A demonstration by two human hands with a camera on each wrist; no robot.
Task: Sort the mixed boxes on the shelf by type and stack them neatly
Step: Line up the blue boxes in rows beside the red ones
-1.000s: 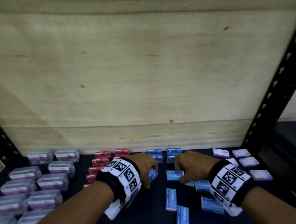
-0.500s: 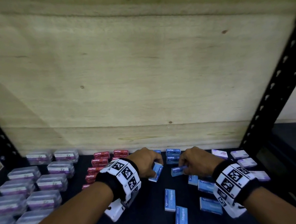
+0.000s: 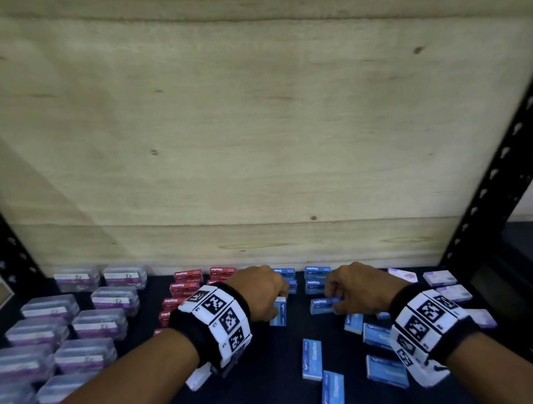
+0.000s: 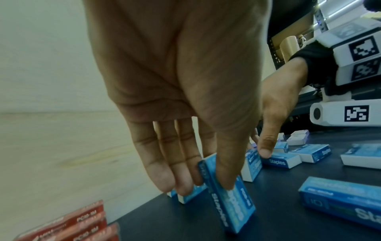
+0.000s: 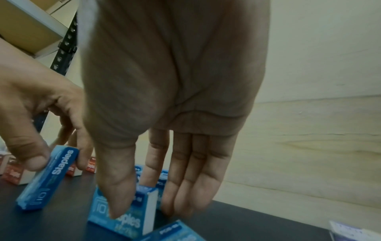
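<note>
My left hand (image 3: 279, 301) pinches a blue staples box (image 3: 277, 313) between thumb and fingers, tilted on its edge on the dark shelf (image 3: 270, 387). The left wrist view shows that hand (image 4: 206, 185) with its thumb on the box's face (image 4: 230, 205). Close to its right, my right hand (image 3: 333, 303) grips another blue staples box (image 3: 322, 305). In the right wrist view this hand (image 5: 148, 210) has its thumb on the front of the box (image 5: 123, 218). Just behind both hands, two short stacks of blue boxes (image 3: 317, 278) stand against the back wall.
Red staples boxes (image 3: 185, 287) are stacked left of the blue stacks. Clear plastic boxes with purple labels (image 3: 101, 325) fill the left side. Pale purple boxes (image 3: 440, 278) lie at the right. Several loose blue boxes (image 3: 311, 358) lie in front. A black post (image 3: 499, 163) bounds the right.
Both hands have moved back toward the wall and the blue stacks, each carrying its blue box. The left box has turned up onto its edge.
</note>
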